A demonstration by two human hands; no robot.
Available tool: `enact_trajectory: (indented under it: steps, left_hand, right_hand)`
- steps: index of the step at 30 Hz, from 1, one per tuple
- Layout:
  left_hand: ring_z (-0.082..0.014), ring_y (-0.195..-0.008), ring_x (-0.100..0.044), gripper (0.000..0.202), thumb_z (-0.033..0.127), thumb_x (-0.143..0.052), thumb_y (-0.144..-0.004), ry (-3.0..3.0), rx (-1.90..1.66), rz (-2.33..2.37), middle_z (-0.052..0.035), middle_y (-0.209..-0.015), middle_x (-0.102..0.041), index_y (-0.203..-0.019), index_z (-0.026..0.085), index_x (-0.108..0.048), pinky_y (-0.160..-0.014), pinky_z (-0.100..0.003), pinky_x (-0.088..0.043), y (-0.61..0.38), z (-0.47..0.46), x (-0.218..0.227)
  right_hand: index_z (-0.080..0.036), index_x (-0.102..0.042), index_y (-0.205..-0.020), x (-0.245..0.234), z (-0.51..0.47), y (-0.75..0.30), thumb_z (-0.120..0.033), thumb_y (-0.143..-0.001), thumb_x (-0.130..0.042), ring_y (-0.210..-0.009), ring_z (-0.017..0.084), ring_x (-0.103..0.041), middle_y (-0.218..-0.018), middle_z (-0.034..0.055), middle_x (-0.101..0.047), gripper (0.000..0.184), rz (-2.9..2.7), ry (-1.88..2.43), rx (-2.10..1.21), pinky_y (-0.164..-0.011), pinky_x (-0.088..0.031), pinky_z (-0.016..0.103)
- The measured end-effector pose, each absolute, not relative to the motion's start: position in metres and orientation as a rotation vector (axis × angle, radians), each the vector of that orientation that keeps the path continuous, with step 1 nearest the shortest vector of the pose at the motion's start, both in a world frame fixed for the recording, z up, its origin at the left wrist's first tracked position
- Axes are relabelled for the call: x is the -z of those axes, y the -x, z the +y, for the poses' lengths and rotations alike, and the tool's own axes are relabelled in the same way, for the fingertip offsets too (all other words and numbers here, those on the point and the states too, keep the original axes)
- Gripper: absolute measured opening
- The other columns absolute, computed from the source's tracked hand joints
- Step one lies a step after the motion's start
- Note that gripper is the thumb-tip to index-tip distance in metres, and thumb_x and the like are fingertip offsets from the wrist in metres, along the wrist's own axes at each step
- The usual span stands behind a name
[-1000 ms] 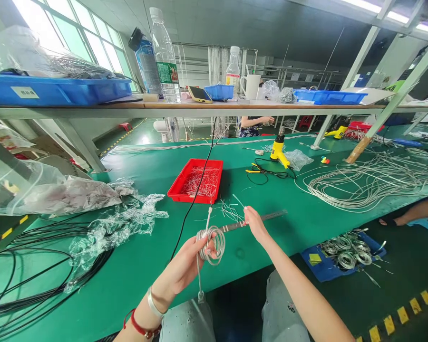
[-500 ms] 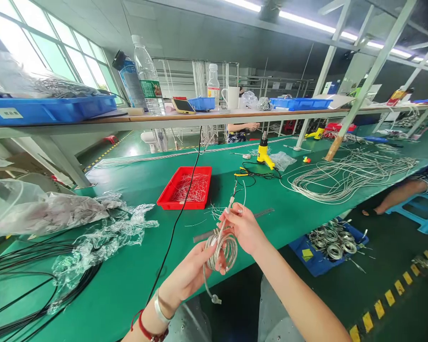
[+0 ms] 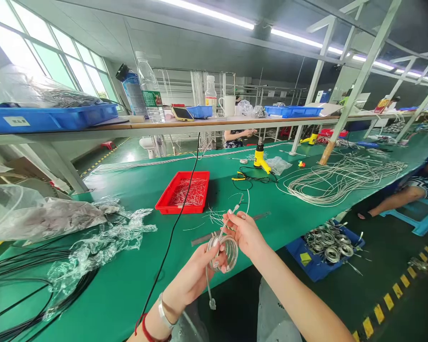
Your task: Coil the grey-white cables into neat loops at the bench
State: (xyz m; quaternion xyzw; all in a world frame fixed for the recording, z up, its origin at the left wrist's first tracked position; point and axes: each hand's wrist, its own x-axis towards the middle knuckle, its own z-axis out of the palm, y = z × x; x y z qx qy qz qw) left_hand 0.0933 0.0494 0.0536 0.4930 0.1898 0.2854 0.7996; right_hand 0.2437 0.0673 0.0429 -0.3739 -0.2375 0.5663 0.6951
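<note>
A coiled clear-grey cable (image 3: 231,254) is held over the front edge of the green bench. My left hand (image 3: 199,268) wraps round the coil, thumb on top. My right hand (image 3: 245,232) pinches the cable's upper end between thumb and fingertips, just above the coil. Bare wire ends stick up past a pale sleeve there. From the coil's lower side hangs the other end with a small clear plug (image 3: 212,304). A steel ruler (image 3: 201,239) lies on the bench behind my hands, partly hidden by them. Loose white wire bits (image 3: 216,216) lie beyond it.
A red tray (image 3: 181,208) of thin wires stands behind, a black cord (image 3: 171,240) crossing it. A yellow heat gun (image 3: 260,159) and a long cable pile (image 3: 324,185) lie right. Plastic wrap (image 3: 92,251) lies left. A blue bin (image 3: 316,268) of coils sits lower right.
The camera view has tilted up slightly and shifted. Both hands keep their grip on the coil and cable end; the hanging plug has swung a little.
</note>
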Motion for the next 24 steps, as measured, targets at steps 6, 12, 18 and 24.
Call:
enact_trajectory:
  steps: [6,12,18,24]
  left_hand:
    - [-0.0127,-0.06,-0.03,0.029,0.037,-0.046,-0.093,-0.775,-0.651,0.426,0.0031,-0.062,-0.031,-0.083,0.012,-0.059,-0.062,-0.026,-0.032,-0.076,0.06,-0.054]
    - [-0.0113,-0.058,-0.028,0.016,0.028,-0.064,-0.08,-1.091,-0.65,0.609,0.0035,-0.061,-0.037,-0.076,0.014,-0.057,-0.057,-0.025,-0.028,-0.067,0.061,-0.06]
    - [-0.0098,-0.054,-0.022,0.012,0.02,-0.059,-0.074,-1.333,-0.522,0.797,0.0065,-0.057,-0.034,-0.072,0.017,-0.048,-0.05,-0.025,-0.018,-0.08,0.055,-0.061]
    - [-0.0101,-0.053,-0.027,0.006,0.015,-0.048,-0.069,-1.511,-0.373,0.759,0.0058,-0.058,-0.036,-0.068,0.019,-0.044,-0.049,-0.024,-0.023,-0.085,0.063,-0.06]
  right_hand:
    - [-0.022,-0.034,-0.06,-0.023,0.047,-0.275,-0.063,-0.084,-0.045,-0.04,0.007,-0.029,-0.043,-0.0101,-0.027,0.049,-0.987,1.169,-1.065,-0.041,-0.036,0.02]
    - [-0.02,-0.043,-0.069,-0.035,-0.005,-0.289,-0.039,-0.094,-0.04,-0.055,0.01,-0.034,-0.06,-0.0049,-0.04,0.032,-1.586,1.332,-0.739,-0.053,-0.028,0.025]
    - [-0.019,-0.061,-0.076,-0.049,-0.023,-0.285,-0.026,-0.091,-0.049,-0.109,0.025,-0.053,-0.109,0.0111,-0.062,0.02,-2.156,1.309,0.138,-0.086,-0.05,0.041]
    - [-0.02,-0.065,-0.066,-0.066,-0.033,-0.293,-0.024,-0.084,-0.056,-0.133,0.028,-0.038,-0.139,0.0064,-0.049,0.021,-2.359,1.169,0.091,-0.102,-0.047,0.047]
